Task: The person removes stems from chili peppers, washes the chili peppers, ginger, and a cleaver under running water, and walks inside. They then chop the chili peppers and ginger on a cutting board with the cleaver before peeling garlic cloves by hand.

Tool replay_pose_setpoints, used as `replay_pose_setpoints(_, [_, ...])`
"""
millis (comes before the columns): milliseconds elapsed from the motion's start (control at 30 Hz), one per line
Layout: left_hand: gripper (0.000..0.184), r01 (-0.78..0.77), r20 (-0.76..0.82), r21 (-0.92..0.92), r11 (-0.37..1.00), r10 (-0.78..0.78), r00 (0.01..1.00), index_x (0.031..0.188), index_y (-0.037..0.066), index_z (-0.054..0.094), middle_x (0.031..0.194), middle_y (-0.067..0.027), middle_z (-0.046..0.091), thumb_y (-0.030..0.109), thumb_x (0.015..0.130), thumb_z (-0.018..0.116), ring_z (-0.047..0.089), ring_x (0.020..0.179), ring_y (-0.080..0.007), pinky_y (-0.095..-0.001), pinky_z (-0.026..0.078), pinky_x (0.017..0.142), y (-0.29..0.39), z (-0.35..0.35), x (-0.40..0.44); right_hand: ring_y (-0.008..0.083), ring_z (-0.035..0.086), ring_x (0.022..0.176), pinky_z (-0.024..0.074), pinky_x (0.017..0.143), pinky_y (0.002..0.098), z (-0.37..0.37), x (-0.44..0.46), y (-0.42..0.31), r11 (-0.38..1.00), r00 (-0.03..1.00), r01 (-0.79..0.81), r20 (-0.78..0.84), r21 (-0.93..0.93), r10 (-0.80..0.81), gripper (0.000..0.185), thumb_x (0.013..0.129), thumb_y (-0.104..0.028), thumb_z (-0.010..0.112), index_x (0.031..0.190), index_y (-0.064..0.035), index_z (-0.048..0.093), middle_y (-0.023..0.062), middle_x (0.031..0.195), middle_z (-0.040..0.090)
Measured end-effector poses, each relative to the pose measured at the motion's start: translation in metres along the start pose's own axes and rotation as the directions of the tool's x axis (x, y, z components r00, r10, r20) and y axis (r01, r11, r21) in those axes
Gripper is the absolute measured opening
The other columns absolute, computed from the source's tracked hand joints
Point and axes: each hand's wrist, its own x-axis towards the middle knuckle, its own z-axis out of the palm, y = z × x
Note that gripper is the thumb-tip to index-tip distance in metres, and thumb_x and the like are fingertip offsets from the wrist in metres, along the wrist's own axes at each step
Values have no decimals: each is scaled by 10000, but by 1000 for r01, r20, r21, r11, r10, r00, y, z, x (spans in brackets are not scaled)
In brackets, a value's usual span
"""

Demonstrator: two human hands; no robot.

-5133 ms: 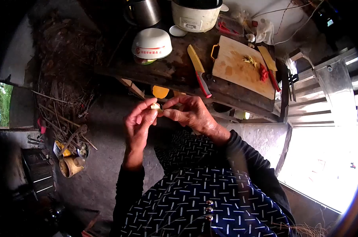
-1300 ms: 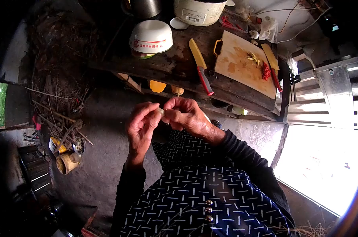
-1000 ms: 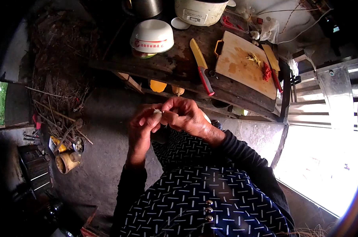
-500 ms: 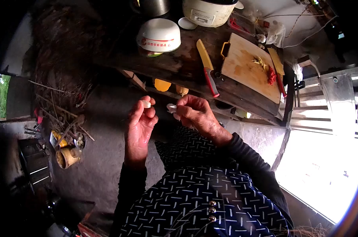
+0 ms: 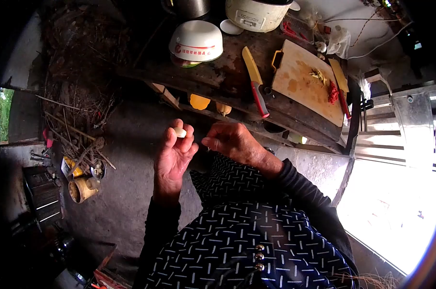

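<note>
A small pale clove, garlic by its look, (image 5: 180, 132) rests between the thumb and curled fingers of my left hand (image 5: 173, 154), palm turned up. My right hand (image 5: 235, 143) is just to the right, thumb and fingers pressed together, and no white piece shows at its fingertips. The hands are apart, in front of the table edge. Beyond them, a cutting board (image 5: 302, 79) bears a yellowish shredded heap (image 5: 318, 75) and chopped red pieces (image 5: 333, 93). One knife (image 5: 253, 77) lies left of the board, and another (image 5: 340, 82) lies along its right side.
On the dark wooden table (image 5: 213, 79) are an upturned white bowl (image 5: 196, 41), a white cooker (image 5: 256, 15), a metal jug (image 5: 191, 7) and a tray of red peppers (image 5: 295, 29). Firewood (image 5: 78, 139) and a bucket (image 5: 81, 190) are at the left.
The hands have separated, and the clove stays in my left hand. The white scrap at my right fingertips no longer shows. The view has shifted slightly.
</note>
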Motion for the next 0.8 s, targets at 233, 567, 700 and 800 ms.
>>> replay_pose_setpoints(233, [159,-68,-150,323,944,122,981,848,91,496,723,-10,471,201,865,609,413,575,-42,-175,351,504,-5,13,-4,169,633,761,522,628,281,3,-4,-18,983,976,182,-118,-16,-182,136,793,-107,666,885,-24,609,69,880,623])
replay_pose_setpoints(567, [245,-69,-167,477,876,168,972,1011,81,532,889,-13,541,201,832,648,544,790,-110,-256,492,720,-18,21,-6,248,629,742,529,627,316,6,-4,-28,902,918,333,-125,-276,-377,247,768,-128,675,979,-26,596,104,833,599])
replay_pose_setpoints(700, [147,-103,-251,452,886,237,939,862,68,561,804,-29,571,141,810,677,496,613,-61,-183,413,523,-20,22,-4,260,628,729,527,618,323,6,-3,-22,899,916,346,-109,-269,-386,242,755,-109,670,963,-14,590,108,833,601])
replay_pose_setpoints(800, [155,-103,-248,468,878,243,938,849,69,562,789,-23,570,139,800,691,491,599,-58,-183,410,517,-20,21,-3,267,626,731,524,612,329,5,-2,-22,886,902,378,-108,-269,-417,238,749,-97,665,956,-9,585,114,833,599])
